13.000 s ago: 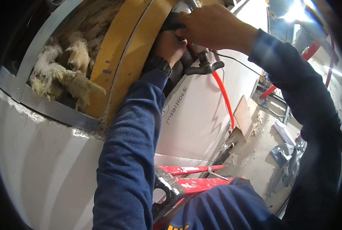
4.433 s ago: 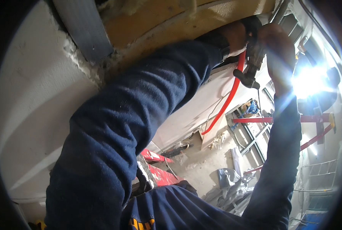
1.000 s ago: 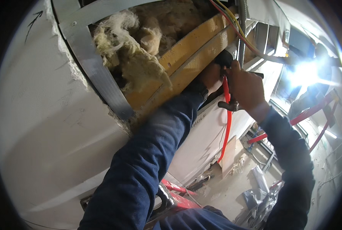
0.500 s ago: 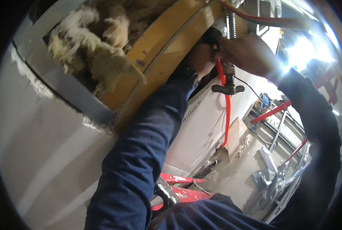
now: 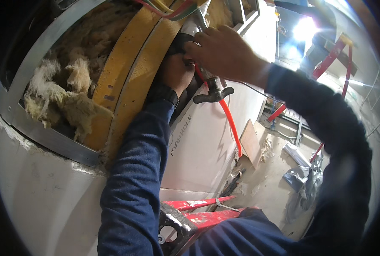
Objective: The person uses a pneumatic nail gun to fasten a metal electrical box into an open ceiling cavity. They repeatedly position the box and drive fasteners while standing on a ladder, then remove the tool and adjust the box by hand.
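Both hands work beside yellow foam-like boards (image 5: 143, 81) at the top of the head view. My left hand (image 5: 177, 72), fingers curled, is inside the dark gap by a black pipe or sleeve (image 5: 179, 42). My right hand (image 5: 222, 51) is closed around something at a ribbed metal conduit (image 5: 202, 19), its fingertips next to the left hand. What either hand grips is hidden. A dark T-shaped metal piece (image 5: 213, 96) hangs below the right hand, with an orange-red tube (image 5: 232, 128) running down behind it. Coloured wires (image 5: 173, 10) cross above.
Fluffy insulation (image 5: 62, 94) fills a metal-framed opening (image 5: 57, 141) at left. A white panel (image 5: 198, 162) drops toward the floor. A red ladder (image 5: 207, 217) stands under me; red frames (image 5: 330, 55) are at upper right. Plywood (image 5: 249, 141) and crumpled sheeting (image 5: 305, 179) lie below.
My view has turned, so the hands and opening appear further left than half a second ago. The right hand's grip has shifted slightly, and more of the T-shaped piece shows than a second ago.
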The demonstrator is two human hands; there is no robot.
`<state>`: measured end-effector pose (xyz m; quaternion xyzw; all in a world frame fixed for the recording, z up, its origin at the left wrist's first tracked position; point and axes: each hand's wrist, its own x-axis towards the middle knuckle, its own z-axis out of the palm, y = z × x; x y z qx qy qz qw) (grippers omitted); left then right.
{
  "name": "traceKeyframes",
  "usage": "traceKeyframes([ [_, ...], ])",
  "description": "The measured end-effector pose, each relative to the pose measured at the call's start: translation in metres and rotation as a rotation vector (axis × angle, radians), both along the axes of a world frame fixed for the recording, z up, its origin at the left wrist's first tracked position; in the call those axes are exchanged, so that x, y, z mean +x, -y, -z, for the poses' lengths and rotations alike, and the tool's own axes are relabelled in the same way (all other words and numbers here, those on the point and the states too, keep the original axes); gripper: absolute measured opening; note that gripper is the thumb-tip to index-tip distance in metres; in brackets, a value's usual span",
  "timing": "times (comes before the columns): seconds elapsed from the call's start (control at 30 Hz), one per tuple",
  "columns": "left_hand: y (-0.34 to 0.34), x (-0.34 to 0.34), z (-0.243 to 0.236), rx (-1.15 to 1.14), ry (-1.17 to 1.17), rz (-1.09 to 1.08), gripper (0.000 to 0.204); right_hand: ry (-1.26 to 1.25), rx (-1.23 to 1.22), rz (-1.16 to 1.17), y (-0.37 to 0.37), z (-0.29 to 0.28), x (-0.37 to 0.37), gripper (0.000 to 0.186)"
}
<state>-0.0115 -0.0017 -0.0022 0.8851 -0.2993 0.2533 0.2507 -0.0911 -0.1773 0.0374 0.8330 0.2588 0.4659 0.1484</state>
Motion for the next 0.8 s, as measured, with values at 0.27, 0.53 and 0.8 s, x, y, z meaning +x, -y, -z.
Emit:
traceKeyframes([
  [0.27, 0.003, -0.011, -0.005, 0.040, 0.038, 0.004, 0.021, -0.101, 0.362, -0.167, -0.005, 0.008, 0.011, 0.035],
  [0.53, 0.005, -0.013, -0.002, -0.070, -0.018, -0.041, 0.019, -0.158, 0.241, -0.441, 0.006, -0.031, 0.013, 0.034],
  [0.8, 0.004, -0.003, -0.001, 0.110, 0.045, -0.131, 0.019, -0.183, 0.675, 0.078, -0.023, -0.010, -0.040, 0.074],
])
